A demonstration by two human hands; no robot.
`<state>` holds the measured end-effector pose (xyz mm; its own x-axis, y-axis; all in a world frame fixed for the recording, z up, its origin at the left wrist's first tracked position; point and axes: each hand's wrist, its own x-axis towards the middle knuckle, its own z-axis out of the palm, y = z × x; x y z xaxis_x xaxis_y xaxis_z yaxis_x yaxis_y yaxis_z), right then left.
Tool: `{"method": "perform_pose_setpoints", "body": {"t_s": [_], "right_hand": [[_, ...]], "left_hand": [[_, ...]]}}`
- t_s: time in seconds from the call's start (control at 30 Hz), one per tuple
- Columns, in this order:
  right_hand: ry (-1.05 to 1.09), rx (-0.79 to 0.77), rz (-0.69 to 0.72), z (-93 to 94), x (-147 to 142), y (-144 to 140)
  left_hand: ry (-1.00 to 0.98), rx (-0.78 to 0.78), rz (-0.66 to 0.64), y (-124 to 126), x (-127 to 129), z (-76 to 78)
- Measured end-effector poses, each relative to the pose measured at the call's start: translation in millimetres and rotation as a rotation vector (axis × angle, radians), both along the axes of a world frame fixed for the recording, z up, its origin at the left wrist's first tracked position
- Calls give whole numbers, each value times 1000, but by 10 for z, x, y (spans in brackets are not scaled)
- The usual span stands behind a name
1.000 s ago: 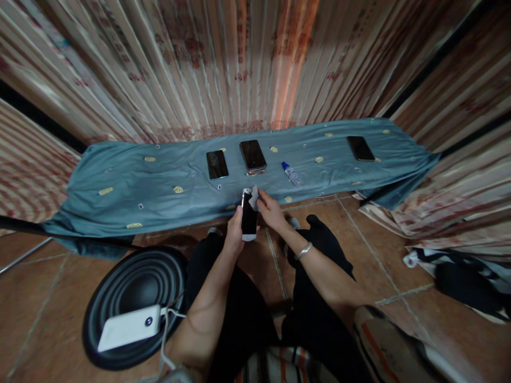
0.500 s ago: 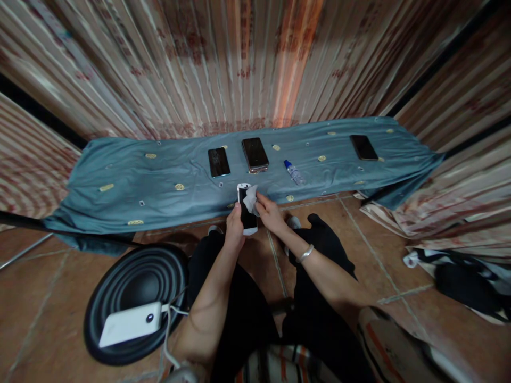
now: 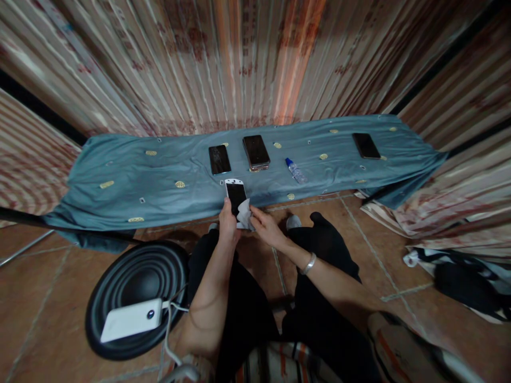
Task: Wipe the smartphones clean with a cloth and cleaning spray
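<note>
Wiping has travelled from the phone's top end down to its lower end

Left hand [image 3: 228,222] has its fingers clamped on the white phone [image 3: 235,194], held over the near edge of the cloth-covered desk [image 3: 120,181]; right hand [image 3: 264,227] pinches a white wipe [image 3: 244,215] against the lower screen. Judging by this, one phone is mid-clean; three dark phones [image 3: 256,151] and a small bottle [image 3: 296,171] lie apart on the desk

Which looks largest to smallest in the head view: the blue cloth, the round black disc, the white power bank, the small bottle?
1. Blue cloth
2. Round black disc
3. White power bank; it lies nearer the camera than the bottle, but the gap is plain
4. Small bottle
</note>
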<state>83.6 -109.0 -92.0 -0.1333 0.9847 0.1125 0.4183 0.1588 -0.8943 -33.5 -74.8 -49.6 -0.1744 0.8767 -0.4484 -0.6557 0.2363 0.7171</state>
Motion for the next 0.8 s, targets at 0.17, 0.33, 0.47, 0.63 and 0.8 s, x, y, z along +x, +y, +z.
{"method": "perform_pose_setpoints", "body": {"t_s": [0.17,0.33,0.47,0.63,0.8], "right_hand": [[-77,4,94,101,28,-110],[-237,179,188,195,149,-76],[-342,304,148,247,197,-53],[-358,425,139,274,164,-57],[-346,436,149,271,152,-50]], "left_hand": [[-48,-35,-35,23,-29,107],[-167,-63,-36,32,-50,162],[-210,-63,-77,11,-70,199],[-201,-77,-100,-4,-75,246],[-164,-57,-91,2,-61,173]]}}
